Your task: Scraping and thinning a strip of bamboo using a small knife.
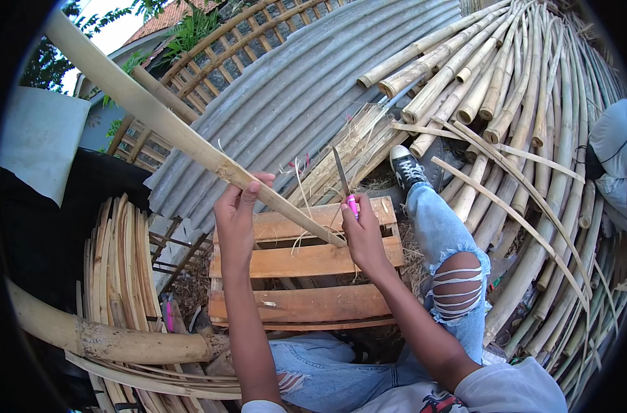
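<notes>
My left hand (239, 206) is closed around a long, flat bamboo strip (169, 138), thumb on top. The strip slants from the upper left down to the slatted wooden crate (306, 261), its lower end at the slats. Thin curled shavings hang off it near my fingers. In my right hand (363, 233) is a knife with a pink handle (352, 206), its narrow blade pointing up and away. The blade stands apart from the strip, just to its right.
Bamboo poles (520, 89) lie piled at the right, with split strips (527, 179) across them. Corrugated sheets (279, 103) lean at the back. Cut slats (117, 261) stand in a bundle at left, beside a thick bamboo pole (134, 342). White sacks (613, 141) sit at far right.
</notes>
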`<move>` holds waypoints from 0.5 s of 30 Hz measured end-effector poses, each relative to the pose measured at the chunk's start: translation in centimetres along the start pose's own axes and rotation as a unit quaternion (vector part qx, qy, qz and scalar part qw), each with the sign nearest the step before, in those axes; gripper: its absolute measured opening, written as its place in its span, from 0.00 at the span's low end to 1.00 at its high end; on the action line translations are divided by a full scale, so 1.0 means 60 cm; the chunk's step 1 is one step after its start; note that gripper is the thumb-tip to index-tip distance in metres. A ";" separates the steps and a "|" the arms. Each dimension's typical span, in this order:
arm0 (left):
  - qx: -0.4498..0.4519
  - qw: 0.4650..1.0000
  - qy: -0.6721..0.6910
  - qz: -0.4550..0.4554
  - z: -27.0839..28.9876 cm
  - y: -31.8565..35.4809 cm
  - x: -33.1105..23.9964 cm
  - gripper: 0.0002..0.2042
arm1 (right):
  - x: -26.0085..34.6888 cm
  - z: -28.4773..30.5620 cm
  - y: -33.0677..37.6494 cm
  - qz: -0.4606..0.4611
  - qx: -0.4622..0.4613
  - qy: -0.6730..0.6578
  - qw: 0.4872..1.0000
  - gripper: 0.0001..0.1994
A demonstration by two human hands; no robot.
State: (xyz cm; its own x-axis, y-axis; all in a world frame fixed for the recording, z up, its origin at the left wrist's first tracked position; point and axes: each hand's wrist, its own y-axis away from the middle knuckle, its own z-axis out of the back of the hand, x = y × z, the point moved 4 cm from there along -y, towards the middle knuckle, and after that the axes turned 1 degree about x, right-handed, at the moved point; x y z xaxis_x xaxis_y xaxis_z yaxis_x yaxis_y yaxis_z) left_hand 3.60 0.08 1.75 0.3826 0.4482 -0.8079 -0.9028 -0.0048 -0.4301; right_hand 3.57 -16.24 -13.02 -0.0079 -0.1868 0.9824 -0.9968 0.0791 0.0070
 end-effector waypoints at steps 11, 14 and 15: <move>0.047 0.998 0.039 -0.029 -0.052 -0.010 -0.017 0.16 | 0.023 -0.028 0.063 0.067 0.093 0.290 0.950 0.18; 0.045 0.997 0.047 -0.031 -0.056 -0.010 -0.026 0.17 | 0.024 -0.028 0.036 0.178 0.142 0.313 0.922 0.16; 0.050 0.997 0.048 -0.031 -0.061 -0.008 -0.026 0.17 | 0.041 -0.025 0.036 0.169 0.138 0.318 0.923 0.16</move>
State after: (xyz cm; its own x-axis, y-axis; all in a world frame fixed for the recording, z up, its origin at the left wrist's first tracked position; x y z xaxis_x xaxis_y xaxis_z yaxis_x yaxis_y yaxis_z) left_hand 4.16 -3.89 1.72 0.4511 0.3570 -0.8180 -0.8900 0.1114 -0.4422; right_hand 1.53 -15.07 -10.32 -0.3620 0.4219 0.8312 -0.9286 -0.2409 -0.2822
